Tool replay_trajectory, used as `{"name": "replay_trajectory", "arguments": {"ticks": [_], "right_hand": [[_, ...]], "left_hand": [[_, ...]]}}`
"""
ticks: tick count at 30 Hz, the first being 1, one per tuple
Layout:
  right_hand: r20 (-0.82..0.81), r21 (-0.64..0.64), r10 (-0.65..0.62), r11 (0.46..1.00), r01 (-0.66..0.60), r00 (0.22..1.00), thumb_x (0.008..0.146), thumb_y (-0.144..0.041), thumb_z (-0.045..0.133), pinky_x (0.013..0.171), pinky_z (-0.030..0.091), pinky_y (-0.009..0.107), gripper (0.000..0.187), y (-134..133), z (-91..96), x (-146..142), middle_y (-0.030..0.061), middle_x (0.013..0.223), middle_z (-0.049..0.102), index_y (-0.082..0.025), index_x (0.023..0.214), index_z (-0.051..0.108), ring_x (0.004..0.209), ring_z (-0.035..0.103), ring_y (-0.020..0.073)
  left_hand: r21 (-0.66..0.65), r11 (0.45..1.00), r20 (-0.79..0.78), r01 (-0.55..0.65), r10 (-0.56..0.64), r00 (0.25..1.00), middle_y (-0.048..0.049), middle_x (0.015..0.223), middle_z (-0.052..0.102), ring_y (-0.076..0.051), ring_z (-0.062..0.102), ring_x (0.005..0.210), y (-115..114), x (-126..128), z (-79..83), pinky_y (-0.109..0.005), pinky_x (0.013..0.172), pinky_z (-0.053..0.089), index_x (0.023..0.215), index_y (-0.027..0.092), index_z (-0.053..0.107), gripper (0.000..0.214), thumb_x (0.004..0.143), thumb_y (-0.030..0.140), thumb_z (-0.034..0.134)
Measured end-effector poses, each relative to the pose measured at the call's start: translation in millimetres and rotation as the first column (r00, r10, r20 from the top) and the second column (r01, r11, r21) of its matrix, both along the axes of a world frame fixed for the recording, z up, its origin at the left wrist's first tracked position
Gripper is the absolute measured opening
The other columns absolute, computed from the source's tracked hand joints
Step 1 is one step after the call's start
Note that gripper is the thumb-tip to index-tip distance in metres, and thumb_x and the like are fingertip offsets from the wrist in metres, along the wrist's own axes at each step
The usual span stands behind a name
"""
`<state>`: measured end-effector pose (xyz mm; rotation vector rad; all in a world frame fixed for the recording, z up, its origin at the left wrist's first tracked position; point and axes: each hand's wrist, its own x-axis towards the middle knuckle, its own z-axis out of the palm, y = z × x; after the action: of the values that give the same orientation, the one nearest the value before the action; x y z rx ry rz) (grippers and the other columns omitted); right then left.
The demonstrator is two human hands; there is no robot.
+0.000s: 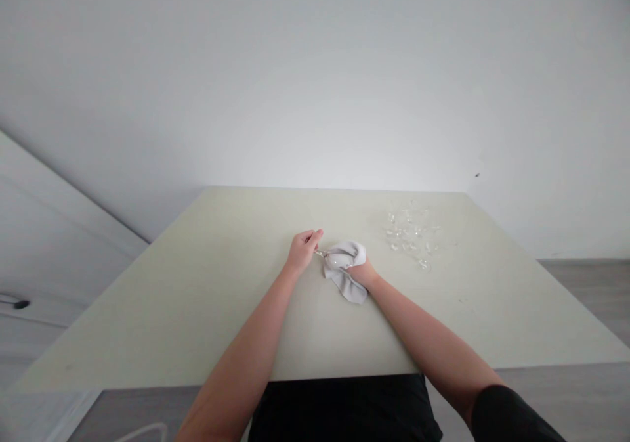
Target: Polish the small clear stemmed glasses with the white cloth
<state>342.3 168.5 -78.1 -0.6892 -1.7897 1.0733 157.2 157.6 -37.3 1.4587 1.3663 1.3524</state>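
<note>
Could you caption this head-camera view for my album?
Left grip on a clear stemmed glass, right grip holding a pale cloth against it, clear items clustered to the right on the table.

- Cloth (pixel 352 289): pale grey, plain, with no print showing.
- Glass (pixel 335 262): clear and colourless, with small white glints.
- Pieces (pixel 412 232) on the table: see-through too, sparkling white in spots (their edges nearly melt into the tabletop).
- Table (pixel 197 297): pale cream with a slight green tinge, one even colour.
- Wall (pixel 315 87): soft greyish white, marked by a small dark spot (pixel 477 175).
- Floor (pixel 581 291): mid-grey, faintly streaked.
- Sleeve (pixel 512 412): solid black.
- Clothing (pixel 344 409) below the table edge: black as well.
</note>
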Motion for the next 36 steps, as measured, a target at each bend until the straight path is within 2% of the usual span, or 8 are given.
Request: {"name": "replay_trajectory", "arguments": {"ticks": [4, 10, 18, 25, 36], "right_hand": [[0.018, -0.015, -0.043, 0.999, 0.044, 0.999, 0.076, -0.033, 0.070, 0.073, 0.057, 0.033, 0.018, -2.4, 1.6, -0.8, 0.0068, 0.083, 0.074, -0.017, 0.084, 0.072, 0.079, 0.069, 0.0211], [0.038, 0.020, -0.043, 0.999, 0.042, 0.998, 0.077, -0.030, 0.067, 0.070, 0.055, 0.030, 0.014, -1.9, 2.8, -1.4, 0.0050, 0.079, 0.073, -0.017, 0.081, 0.070, 0.074, 0.067, 0.0186], [0.039, 0.027, -0.023, 0.999, 0.022, 0.999, 0.074, -0.032, 0.069, 0.075, 0.055, 0.034, 0.020, -0.7, -0.8, 0.7, 0.0065, 0.084, 0.073, -0.017, 0.086, 0.071, 0.078, 0.068, 0.0209], [0.066, 0.050, -0.043, 0.998, 0.040, 0.997, 0.075, -0.030, 0.067, 0.077, 0.055, 0.035, 0.016, 1.8, 0.2, 1.9, 0.0061, 0.083, 0.074, -0.018, 0.084, 0.070, 0.079, 0.068, 0.0211], [0.057, 0.034, -0.026, 0.999, 0.024, 0.998, 0.073, -0.034, 0.070, 0.074, 0.054, 0.033, 0.020, 2.7, -1.2, 2.2, 0.0053, 0.083, 0.073, -0.018, 0.084, 0.070, 0.078, 0.067, 0.0202]], "left_hand": [[0.000, 1.000, -0.006, -0.002, 0.002, 1.000, 0.0044, 0.045, 0.036, -0.010, 0.032, 0.045, -0.5, -0.1, 2.1, -0.026, 0.047, 0.024, 0.053, 0.021, 0.040, 0.050, 0.082, 0.059, 0.055], [-0.004, 1.000, 0.020, 0.010, -0.010, 1.000, 0.0044, 0.046, 0.037, -0.009, 0.032, 0.045, 0.1, -0.2, 0.9, -0.026, 0.047, 0.024, 0.053, 0.021, 0.040, 0.050, 0.081, 0.059, 0.056], [0.009, 1.000, -0.008, 0.005, -0.005, 1.000, 0.0039, 0.046, 0.039, -0.009, 0.034, 0.046, -1.7, 0.0, 2.6, -0.026, 0.048, 0.026, 0.052, 0.020, 0.040, 0.049, 0.083, 0.056, 0.055], [-0.005, 1.000, 0.002, -0.001, 0.001, 1.000, 0.0039, 0.047, 0.039, -0.009, 0.033, 0.046, -0.9, 0.3, 1.1, -0.026, 0.047, 0.025, 0.053, 0.021, 0.040, 0.049, 0.082, 0.057, 0.056], [-0.003, 1.000, -0.008, -0.010, 0.010, 1.000, 0.0037, 0.047, 0.040, -0.010, 0.035, 0.046, -0.7, 0.0, 0.1, -0.026, 0.048, 0.026, 0.052, 0.021, 0.041, 0.050, 0.082, 0.058, 0.056]]}}
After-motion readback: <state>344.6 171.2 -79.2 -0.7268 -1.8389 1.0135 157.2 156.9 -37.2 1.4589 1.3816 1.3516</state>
